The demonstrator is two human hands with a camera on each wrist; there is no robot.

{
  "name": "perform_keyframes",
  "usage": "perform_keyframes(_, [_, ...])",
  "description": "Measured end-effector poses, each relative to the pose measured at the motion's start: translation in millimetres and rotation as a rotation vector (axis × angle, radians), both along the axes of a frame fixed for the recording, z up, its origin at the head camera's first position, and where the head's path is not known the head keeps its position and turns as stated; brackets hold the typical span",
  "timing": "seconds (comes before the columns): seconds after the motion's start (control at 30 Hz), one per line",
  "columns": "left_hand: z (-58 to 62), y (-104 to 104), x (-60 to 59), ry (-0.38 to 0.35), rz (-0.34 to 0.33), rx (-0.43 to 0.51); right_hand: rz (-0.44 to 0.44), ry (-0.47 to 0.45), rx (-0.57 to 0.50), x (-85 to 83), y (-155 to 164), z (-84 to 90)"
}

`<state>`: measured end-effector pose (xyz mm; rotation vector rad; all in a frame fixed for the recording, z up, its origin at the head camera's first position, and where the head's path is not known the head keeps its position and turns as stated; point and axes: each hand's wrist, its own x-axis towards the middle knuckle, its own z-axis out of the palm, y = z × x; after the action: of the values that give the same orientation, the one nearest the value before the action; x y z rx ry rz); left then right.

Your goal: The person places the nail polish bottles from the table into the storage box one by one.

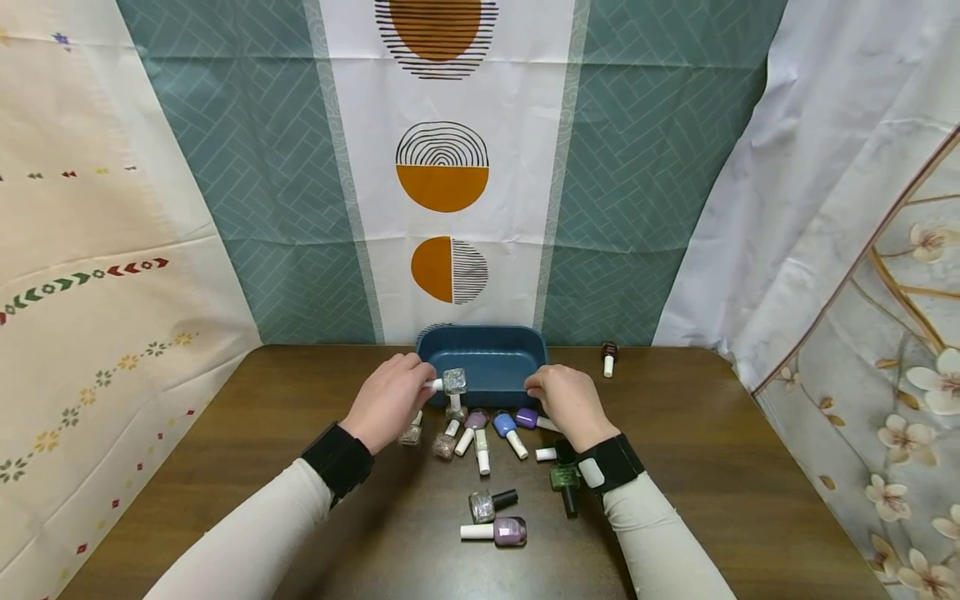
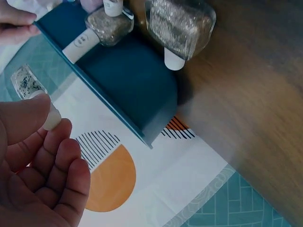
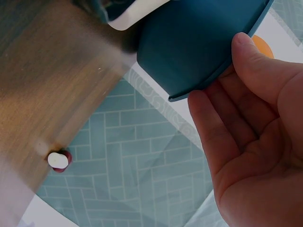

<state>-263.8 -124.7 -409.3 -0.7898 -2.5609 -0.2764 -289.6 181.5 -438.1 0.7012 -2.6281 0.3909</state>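
From where I stand, the left hand pinches a glittery bottle by its white cap, up at the near left of a blue tray. The right hand grips the tray's rim at the near right corner — thumb on one side, fingers on the other. A purple bottle and a blue bottle lie just before the tray — a mauve bottle well apart, nearer the person.
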Motion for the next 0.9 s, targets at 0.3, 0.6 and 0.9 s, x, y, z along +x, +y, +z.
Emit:
perform_keyframes(0.3, [3.7, 7, -23.8, -0.047, 0.03, 0.003, -0.006, 0.006, 0.002, 1.0, -1, -1.8])
perform_keyframes(0.6, [0.6, 18, -48.7, -0.139, 0.087, -0.022, -0.009, 0.021, 0.005, 0.1, 0, -2.6])
perform_keyframes(0.9, [-7.9, 19, -65.3, -0.203, 0.131, -0.056, -0.008, 0.011, 0.002, -1.7, -1, -5.3])
